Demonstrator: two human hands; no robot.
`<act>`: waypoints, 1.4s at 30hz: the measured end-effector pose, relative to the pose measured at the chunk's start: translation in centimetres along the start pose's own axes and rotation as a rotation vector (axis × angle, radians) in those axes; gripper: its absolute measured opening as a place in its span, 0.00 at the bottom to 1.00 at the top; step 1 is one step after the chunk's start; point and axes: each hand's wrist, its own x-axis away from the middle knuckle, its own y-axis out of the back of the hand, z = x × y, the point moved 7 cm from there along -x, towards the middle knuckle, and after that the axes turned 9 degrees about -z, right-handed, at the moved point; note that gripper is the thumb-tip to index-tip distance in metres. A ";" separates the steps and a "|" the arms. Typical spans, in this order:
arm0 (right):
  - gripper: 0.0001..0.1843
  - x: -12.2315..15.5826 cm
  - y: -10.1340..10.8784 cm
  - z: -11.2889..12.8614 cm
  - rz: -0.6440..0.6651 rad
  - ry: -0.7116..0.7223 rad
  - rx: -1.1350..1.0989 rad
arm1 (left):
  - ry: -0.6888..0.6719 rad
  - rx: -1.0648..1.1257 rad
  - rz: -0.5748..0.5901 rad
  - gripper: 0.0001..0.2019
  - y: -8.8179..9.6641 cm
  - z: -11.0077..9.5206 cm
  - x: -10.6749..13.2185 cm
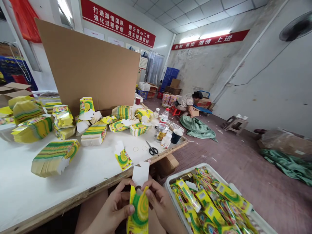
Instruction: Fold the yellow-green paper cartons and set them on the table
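Note:
Both my hands hold one small yellow-and-green carton (138, 211) upright just below the table's near edge. My left hand (114, 208) grips its left side, thumb on the front face. My right hand (158, 203) pinches the top right corner beside the raised white flap (140, 174). The carton's open mouth shows a dark round thing inside. A flat carton blank (123, 159) lies on the white table (92, 169) just above my hands.
Stacks of flat yellow-green blanks (55, 157) cover the table before a big cardboard sheet (87, 61). Scissors (152, 149), bottles and a dark cup (175, 136) stand at the table's right end. A white crate (170, 182) of finished cartons sits lower right. A person crouches far back.

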 end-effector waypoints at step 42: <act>0.14 -0.7 0.8 -0.8 -0.127 0.110 0.398 | -0.086 -0.207 -0.055 0.25 0.1 0.1 -1.0</act>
